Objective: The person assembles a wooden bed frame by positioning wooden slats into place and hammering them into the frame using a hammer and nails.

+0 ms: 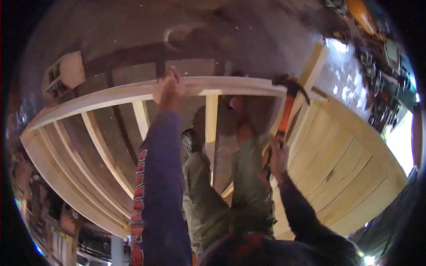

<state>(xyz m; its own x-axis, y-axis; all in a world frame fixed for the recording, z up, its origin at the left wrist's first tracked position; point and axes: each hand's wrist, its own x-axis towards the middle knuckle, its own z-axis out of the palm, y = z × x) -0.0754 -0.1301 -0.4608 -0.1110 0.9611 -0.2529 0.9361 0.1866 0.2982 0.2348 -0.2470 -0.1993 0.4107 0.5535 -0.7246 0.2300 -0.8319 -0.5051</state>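
My right hand [278, 158] is closed around the handle of a claw hammer [287, 116] with an orange and black grip. The hammer is raised, its dark head near the right end of a long pale wooden rail [230, 83]; I cannot tell whether they touch. My left hand [170, 88] grips this rail left of its middle. The rail is part of a wooden frame with several slats [103, 144] running across it. My legs are inside or behind the frame, and one foot shows between the slats.
A pale planked wooden panel [341, 164] stands close on the right, with an upright post [314, 66] beside it. A wood piece [72, 70] lies on the dark floor [199, 35] at the upper left. Clutter lines the far right, near bright light.
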